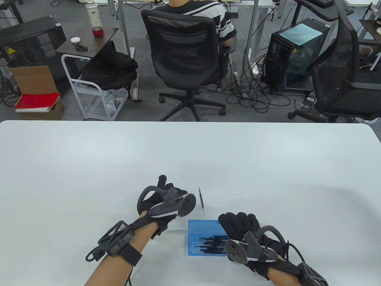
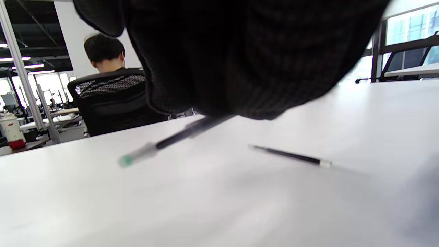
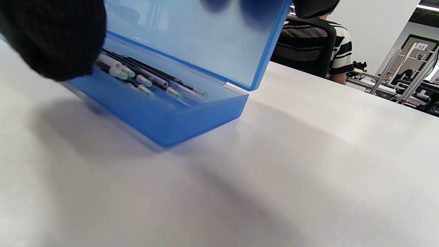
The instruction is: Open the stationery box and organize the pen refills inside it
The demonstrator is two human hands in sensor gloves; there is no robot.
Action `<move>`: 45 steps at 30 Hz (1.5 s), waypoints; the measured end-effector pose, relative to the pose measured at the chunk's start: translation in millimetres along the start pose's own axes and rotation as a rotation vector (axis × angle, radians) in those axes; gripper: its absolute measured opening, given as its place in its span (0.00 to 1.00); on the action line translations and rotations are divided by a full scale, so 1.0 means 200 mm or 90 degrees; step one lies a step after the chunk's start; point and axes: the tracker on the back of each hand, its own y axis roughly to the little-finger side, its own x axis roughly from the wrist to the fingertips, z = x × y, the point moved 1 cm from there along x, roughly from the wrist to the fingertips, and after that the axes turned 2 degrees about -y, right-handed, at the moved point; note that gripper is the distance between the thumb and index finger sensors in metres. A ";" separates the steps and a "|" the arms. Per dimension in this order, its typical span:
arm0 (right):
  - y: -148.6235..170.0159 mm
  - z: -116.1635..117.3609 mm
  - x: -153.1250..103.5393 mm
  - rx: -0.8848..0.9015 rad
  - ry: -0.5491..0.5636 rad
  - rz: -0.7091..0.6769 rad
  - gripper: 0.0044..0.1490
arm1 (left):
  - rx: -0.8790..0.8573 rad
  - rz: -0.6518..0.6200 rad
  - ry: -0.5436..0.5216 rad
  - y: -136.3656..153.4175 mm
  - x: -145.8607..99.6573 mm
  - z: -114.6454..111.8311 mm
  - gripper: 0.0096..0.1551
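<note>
Right grip [image 1: 238, 226] holds the blue box [image 3: 164, 120] open, refills [image 3: 144, 84] inside.

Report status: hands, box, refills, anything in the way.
Left hand grips one pen refill. Right hand holds the blue box, lid up, refills inside. One loose refill on the table. Nothing in the way.

Grey floor [image 1: 140, 110], black mesh chair [image 1: 184, 56], a white cart [image 1: 89, 98] — possibly windows behind.

A white table [image 1: 89, 166] is seen; on it are set a blue box [image 1: 205, 238] and one loose pen refill [image 1: 201, 200].
</note>
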 end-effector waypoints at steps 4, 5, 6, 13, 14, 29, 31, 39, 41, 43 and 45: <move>0.00 0.00 0.00 -0.001 0.000 0.001 0.81 | 0.015 -0.048 -0.043 -0.11 -0.09 0.13 0.28; 0.00 0.00 0.00 -0.001 0.000 0.001 0.81 | 0.023 -0.063 -0.054 -0.15 -0.11 0.15 0.28; 0.00 0.00 0.00 -0.001 0.000 0.001 0.81 | 0.036 -0.083 -0.058 -0.20 -0.14 0.17 0.28; 0.00 0.00 0.00 -0.002 0.000 0.002 0.81 | 0.074 -0.170 -0.067 -0.46 -0.26 0.17 0.28; 0.00 0.00 0.00 -0.002 0.001 0.002 0.81 | 0.077 -0.180 -0.062 -0.48 -0.27 0.16 0.28; 0.00 0.00 0.00 -0.002 0.002 0.001 0.81 | 0.118 -0.241 -0.060 -0.72 -0.30 -0.01 0.28; 0.00 0.00 0.00 -0.002 0.002 0.001 0.80 | 0.117 -0.239 -0.059 -0.73 -0.29 -0.03 0.28; 0.00 0.00 0.00 0.000 0.003 -0.001 0.80 | 0.120 -0.236 -0.046 -0.76 -0.25 -0.10 0.28; 0.00 0.00 0.00 0.000 0.003 -0.001 0.80 | 0.124 -0.235 -0.046 -0.76 -0.25 -0.10 0.28; 0.00 0.00 0.00 0.001 0.003 -0.001 0.80 | 0.121 -0.236 -0.046 -0.77 -0.25 -0.10 0.28; 0.00 0.00 0.00 0.001 0.003 -0.001 0.80 | 0.120 -0.237 -0.045 -0.77 -0.24 -0.10 0.28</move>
